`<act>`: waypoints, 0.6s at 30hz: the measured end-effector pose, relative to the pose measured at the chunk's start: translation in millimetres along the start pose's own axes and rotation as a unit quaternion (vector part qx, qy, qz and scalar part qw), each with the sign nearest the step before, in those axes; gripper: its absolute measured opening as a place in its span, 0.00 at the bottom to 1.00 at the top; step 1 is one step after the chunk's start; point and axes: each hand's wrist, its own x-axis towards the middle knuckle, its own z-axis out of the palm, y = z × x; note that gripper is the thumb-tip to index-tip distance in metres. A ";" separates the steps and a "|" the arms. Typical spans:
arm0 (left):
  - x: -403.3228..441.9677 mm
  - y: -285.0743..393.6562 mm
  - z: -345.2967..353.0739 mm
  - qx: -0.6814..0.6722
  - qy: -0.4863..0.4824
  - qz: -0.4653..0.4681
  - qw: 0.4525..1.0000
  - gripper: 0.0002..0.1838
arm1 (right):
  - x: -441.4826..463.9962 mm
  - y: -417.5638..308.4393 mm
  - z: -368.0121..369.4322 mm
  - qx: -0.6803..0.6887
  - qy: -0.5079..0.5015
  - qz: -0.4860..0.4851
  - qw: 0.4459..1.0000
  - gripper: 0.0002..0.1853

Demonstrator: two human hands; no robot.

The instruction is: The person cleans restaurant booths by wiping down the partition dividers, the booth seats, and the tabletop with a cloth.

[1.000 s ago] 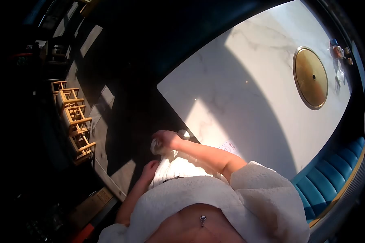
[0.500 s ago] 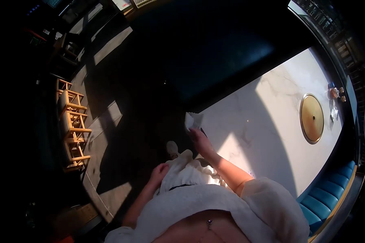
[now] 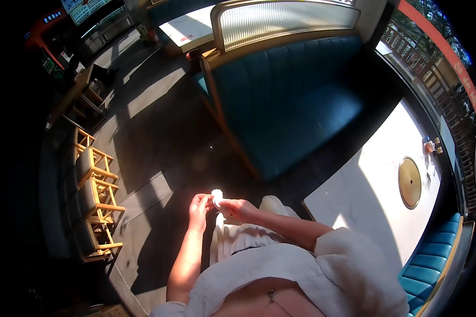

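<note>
In front of my body, above the dark floor, a small crumpled white tissue [image 3: 217, 196] is bunched between my two hands. My right hand [image 3: 239, 210] closes its fingers on it from the right. From the left, my left hand [image 3: 198, 207] pinches its edge with the fingertips. Sunlight bleaches the tissue, so its folds are hard to make out. The marble-patterned white table [image 3: 344, 190] lies to the right of my right forearm, apart from both hands.
A round brass-coloured disc [image 3: 410, 182] is set in the table, with small condiment items [image 3: 432, 145] by the window. Ahead stands a teal booth bench [image 3: 285, 105]. Wooden stools [image 3: 101, 203] line the left side. Another teal seat [image 3: 431, 259] is at lower right.
My right hand has moved left, away from the table's edge, with the tissue, now bunched smaller. My left hand has risen to meet it. The view has tilted up, showing more of the room.
</note>
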 end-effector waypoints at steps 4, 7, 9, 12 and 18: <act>50.1 -6.9 10.3 0.041 0.044 -0.093 0.994 0.13 | 21.3 17.1 -11.1 -0.014 0.084 -0.039 0.996 0.17; 78.8 20.0 26.5 0.057 0.017 -0.218 0.974 0.17 | 60.7 9.5 -44.9 -0.143 0.024 -0.039 0.989 0.17; 107.8 28.8 35.4 0.032 -0.020 -0.195 0.980 0.13 | 92.1 23.5 -56.2 -0.162 0.010 -0.151 0.975 0.15; 166.7 38.7 32.0 0.070 0.018 -0.054 0.996 0.08 | 140.6 33.3 -80.7 -0.023 -0.039 -0.075 0.996 0.13; 252.3 128.4 68.6 0.094 -0.142 0.010 0.985 0.04 | 261.9 58.1 -177.4 -0.057 0.131 -0.051 0.988 0.39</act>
